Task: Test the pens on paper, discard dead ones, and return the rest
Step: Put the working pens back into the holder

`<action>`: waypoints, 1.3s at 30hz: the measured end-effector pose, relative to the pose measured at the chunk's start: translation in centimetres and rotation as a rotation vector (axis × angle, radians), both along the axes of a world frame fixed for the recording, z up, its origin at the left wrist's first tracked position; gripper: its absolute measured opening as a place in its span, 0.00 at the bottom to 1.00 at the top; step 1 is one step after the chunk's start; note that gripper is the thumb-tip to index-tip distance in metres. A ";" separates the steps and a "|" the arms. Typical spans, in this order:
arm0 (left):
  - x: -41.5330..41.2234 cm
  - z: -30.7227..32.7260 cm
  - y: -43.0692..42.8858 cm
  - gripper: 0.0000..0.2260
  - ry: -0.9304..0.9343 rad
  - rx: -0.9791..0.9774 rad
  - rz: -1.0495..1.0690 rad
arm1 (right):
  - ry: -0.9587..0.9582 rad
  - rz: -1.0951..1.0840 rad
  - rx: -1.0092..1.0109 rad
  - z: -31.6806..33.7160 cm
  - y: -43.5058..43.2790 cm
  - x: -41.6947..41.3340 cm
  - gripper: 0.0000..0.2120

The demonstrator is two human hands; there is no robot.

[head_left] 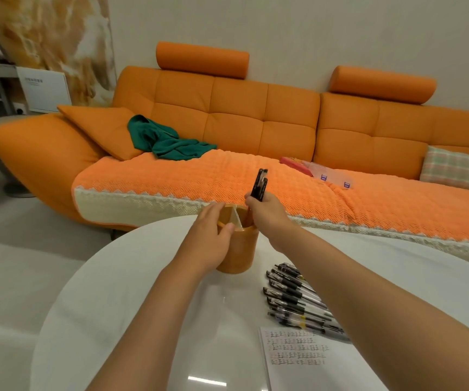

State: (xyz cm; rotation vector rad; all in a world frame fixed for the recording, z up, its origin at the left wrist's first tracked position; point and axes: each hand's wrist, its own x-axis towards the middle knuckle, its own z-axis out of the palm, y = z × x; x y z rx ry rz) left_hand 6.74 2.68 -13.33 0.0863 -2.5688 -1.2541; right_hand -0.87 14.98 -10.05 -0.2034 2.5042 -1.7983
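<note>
An orange pen holder (241, 252) with an inner divider stands near the far edge of the white round table (131, 300). My left hand (209, 238) grips its left side, thumb over the rim. My right hand (264, 211) holds a small bunch of black pens (259, 183) upright over the holder, their lower ends inside it. Several more black-capped pens (298, 300) lie in a row on the table to the right, partly under my right forearm. A sheet of paper (298, 351) with rows of scribbled marks lies in front of them.
An orange sofa (256, 117) runs behind the table, with a green cloth (165, 142), a plaid cushion (449, 170) and clear plastic packets (326, 172) on its seat. A white cabinet (44, 88) stands at the far left.
</note>
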 end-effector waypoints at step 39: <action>2.1 -1.8 9.1 0.13 0.034 -0.390 -0.338 | 0.124 0.177 0.992 -5.5 17.5 4.3 0.25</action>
